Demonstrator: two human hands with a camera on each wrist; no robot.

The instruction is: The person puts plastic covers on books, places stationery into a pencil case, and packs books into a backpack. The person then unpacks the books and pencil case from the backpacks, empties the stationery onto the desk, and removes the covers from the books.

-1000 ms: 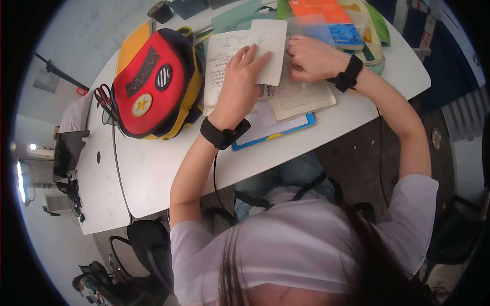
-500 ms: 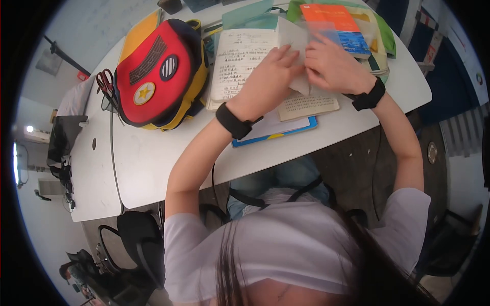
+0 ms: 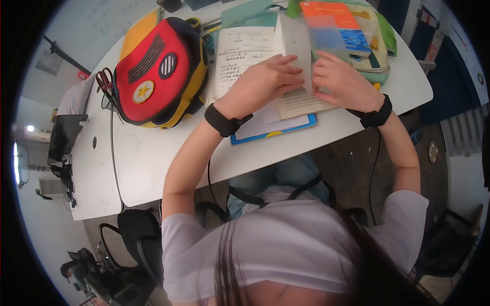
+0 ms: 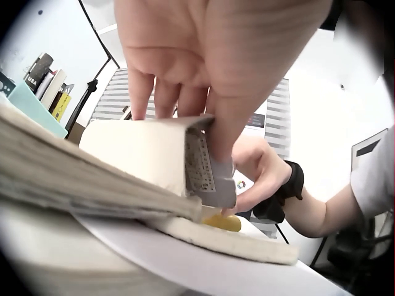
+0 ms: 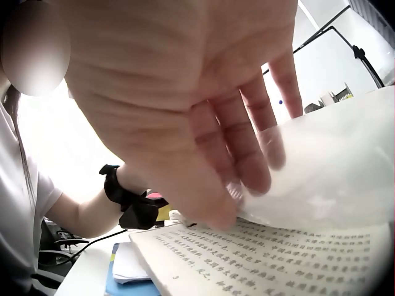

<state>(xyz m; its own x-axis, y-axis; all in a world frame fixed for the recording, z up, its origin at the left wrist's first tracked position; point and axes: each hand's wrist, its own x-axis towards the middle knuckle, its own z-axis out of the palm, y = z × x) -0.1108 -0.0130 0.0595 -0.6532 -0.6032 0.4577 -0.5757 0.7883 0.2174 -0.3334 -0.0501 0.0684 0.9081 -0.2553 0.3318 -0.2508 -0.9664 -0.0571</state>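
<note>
An open notebook (image 3: 242, 51) with handwritten pages lies on the table, over a printed book (image 3: 306, 104). From it rises a pale, card-like sheet (image 3: 293, 38), bent over in the left wrist view. My left hand (image 3: 265, 79) grips this sheet, fingers behind it and thumb on the near side. Facing it, my right hand (image 3: 347, 84) pinches a translucent plastic sheet (image 5: 333, 166) between thumb and fingers. The plastic sheet hangs just above the printed page in the right wrist view.
A red, yellow and black backpack (image 3: 158, 71) stands at the left, with scissors (image 3: 105, 84) beside it. An orange and blue book (image 3: 337, 25) lies on a green and cream bag (image 3: 370, 66) at the right. A blue-edged folder (image 3: 275, 133) sits near the table's front edge.
The pale sheet has shifted right, baring more of the handwritten page. My left hand has moved right with it. My right hand has come closer, then drawn slightly back toward me.
</note>
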